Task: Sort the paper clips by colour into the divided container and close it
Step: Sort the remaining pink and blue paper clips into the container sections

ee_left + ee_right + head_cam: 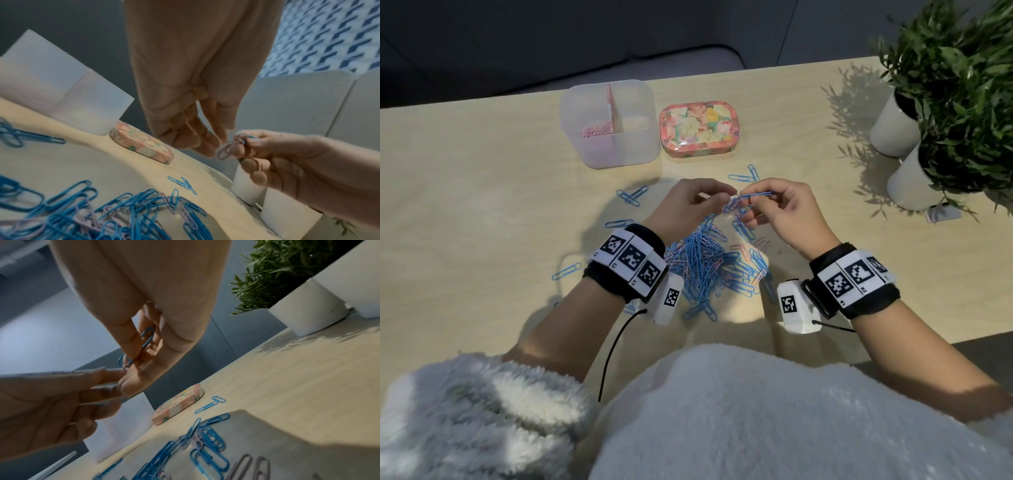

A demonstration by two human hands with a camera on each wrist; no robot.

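Observation:
A pile of blue and pink paper clips [709, 263] [123, 216] [205, 443] lies on the wooden table, with both hands raised just above its far side. My right hand [748, 200] [135, 356] pinches a blue clip [758, 194] [147, 340] between thumb and fingers. A pink clip [225, 150] hangs hooked on it, and my left hand [726, 198] [213, 142] pinches that pink clip at its end. The translucent divided container [607, 123] [61, 91] stands open behind them, with pink clips in its back left compartment.
A floral tin [697, 128] [141, 146] [179, 404] lies right of the container. Loose blue clips [633, 197] are scattered around the pile. Two white plant pots [890, 126] [914, 181] stand at the table's right side.

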